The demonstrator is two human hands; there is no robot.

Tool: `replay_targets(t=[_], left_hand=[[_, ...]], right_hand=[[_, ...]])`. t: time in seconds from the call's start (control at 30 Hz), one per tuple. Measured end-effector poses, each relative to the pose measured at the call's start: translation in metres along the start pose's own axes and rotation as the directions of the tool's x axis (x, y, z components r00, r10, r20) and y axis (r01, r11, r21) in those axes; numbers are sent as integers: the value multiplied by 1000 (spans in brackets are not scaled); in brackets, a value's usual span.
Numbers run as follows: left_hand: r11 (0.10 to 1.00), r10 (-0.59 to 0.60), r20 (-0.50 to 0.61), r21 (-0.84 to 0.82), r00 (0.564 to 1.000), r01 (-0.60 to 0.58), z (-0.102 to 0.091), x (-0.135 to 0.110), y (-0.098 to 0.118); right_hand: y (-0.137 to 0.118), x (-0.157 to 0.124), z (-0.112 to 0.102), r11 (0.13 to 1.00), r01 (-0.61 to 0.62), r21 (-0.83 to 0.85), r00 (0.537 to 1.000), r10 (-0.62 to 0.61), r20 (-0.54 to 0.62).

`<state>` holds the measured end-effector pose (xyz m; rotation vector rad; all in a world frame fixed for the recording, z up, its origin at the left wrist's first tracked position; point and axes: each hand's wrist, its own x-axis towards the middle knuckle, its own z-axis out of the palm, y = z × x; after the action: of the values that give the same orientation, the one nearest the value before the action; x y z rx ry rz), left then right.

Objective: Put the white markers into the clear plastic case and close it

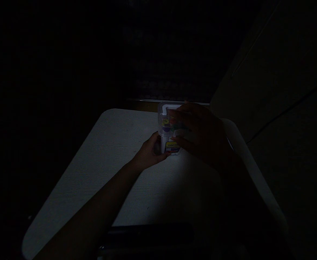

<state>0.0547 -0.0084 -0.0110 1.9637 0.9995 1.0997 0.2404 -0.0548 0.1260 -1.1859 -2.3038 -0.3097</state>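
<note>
A clear plastic box (163,141) stands upright toward the far side of the white table. It has a see-through lid (162,112) and a yellow and dark label whose lettering seems to begin "MARK". Yellow, purple and green items show dimly through its wall. My left hand (149,153) grips the box low on its left side, thumb across the front near the base. Over the upper right of the box is my right hand (201,131), fingers curled onto the lid and front. It hides much of the right side, and deep shadow blurs its grip.
The white table (93,180) has rounded corners. A dark object (147,234) lies along the near edge. At right, a thin dark cable (282,113) runs past the table. The surroundings are almost black.
</note>
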Motion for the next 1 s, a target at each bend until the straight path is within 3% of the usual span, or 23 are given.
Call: replay_targets(t=[0.27,0.57,1.0], left_hand=[[999,14,-2,-31,1000,-14,0,1,6],[999,32,8,22,999,-32,1,0,2],[993,16,25,117,1000,-19,-1,0,4]], right_hand=[[-1,0,0,1000,26,-9,999,-27,-21],[-5,2,2,1000,-22,8,1000,22,5],[-3,-1,10,999,34,-13,989,-36,-143]])
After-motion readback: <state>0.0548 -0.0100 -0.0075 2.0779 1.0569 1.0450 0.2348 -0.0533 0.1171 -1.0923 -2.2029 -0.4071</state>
